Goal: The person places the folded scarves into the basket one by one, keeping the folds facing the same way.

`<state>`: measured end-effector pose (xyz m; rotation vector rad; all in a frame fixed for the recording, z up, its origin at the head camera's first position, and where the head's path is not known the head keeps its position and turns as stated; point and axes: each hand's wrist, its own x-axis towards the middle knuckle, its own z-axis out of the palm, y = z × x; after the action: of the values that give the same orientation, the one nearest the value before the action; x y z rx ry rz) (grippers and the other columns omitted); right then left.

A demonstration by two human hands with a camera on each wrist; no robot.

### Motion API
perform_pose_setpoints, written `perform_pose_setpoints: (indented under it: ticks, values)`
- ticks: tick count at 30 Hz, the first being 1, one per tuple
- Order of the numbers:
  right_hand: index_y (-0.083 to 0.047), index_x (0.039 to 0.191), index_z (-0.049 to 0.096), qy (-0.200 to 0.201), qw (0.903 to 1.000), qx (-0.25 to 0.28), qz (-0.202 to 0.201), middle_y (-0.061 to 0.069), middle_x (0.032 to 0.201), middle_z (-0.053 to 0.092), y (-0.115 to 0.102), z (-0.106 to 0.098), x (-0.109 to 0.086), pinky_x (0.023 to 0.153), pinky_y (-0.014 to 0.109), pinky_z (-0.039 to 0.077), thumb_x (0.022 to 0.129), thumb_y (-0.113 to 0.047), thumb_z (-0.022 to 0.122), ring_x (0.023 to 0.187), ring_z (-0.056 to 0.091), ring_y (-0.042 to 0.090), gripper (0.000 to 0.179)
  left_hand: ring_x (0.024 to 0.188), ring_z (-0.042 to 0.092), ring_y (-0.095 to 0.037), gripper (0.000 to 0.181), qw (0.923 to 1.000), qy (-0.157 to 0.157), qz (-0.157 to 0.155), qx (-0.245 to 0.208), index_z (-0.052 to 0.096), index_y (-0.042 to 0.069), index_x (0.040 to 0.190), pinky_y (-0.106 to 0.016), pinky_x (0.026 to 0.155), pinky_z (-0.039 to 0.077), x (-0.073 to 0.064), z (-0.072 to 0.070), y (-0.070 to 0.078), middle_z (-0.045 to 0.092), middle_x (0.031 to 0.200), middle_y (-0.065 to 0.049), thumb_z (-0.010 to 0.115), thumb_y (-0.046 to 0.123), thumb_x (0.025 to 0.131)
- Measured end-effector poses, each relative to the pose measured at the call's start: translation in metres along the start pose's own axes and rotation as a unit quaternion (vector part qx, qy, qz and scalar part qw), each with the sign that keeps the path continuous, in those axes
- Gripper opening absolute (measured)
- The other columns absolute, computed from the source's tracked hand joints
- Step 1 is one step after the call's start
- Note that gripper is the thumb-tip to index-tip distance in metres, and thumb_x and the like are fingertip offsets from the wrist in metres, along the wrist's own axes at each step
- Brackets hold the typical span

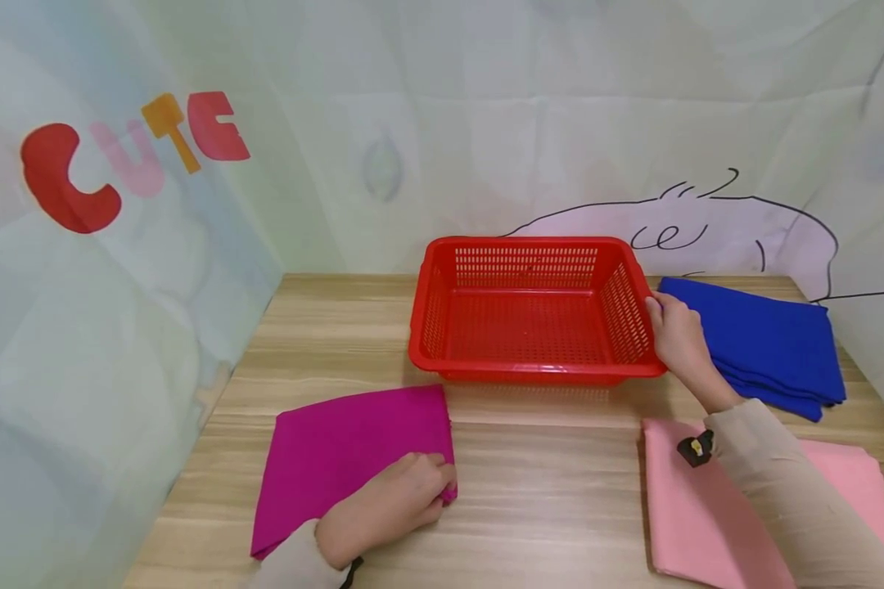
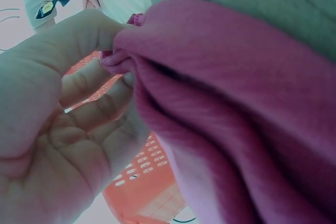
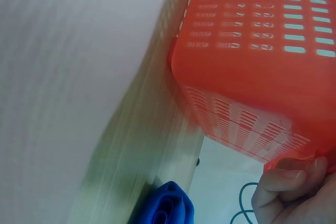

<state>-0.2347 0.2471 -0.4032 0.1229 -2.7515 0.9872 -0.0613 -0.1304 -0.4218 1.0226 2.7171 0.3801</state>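
A folded magenta cloth (image 1: 354,442) lies at the front left of the table. My left hand (image 1: 394,501) pinches its right edge between thumb and fingers; the left wrist view shows the gathered layers of the cloth (image 2: 220,77) at the fingertips. A red plastic basket (image 1: 526,327) with slotted walls stands at the back middle, with nothing inside. Its right rim is gripped by my right hand (image 1: 679,339), and in the right wrist view the curled fingers (image 3: 286,179) hold the rim at the lower right.
Right of the basket lies a folded blue cloth (image 1: 773,343). A folded pink cloth (image 1: 696,507) is under my right forearm, at the front right. Printed fabric walls (image 1: 412,164) enclose the wooden table (image 1: 545,466) at the back and sides.
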Motion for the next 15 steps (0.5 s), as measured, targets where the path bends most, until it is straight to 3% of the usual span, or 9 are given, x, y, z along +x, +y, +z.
perform_pose_setpoints:
  ticks: [15]
  values:
    - [0.019,0.134,0.047,0.0,1.0,0.0,-0.004,0.036,0.104,0.061,-0.0004,-0.0003,0.0004,0.073,0.058,0.055,0.11,-0.018,0.036,0.081,0.064,0.044,0.046,0.063,0.046,-0.004,0.01,0.9998,-0.01,0.003,0.016,0.066,0.01,0.083,-0.014,0.059,0.044,0.0058,-0.0008,0.0089,0.053,0.072,0.005,0.076,0.007,0.086]
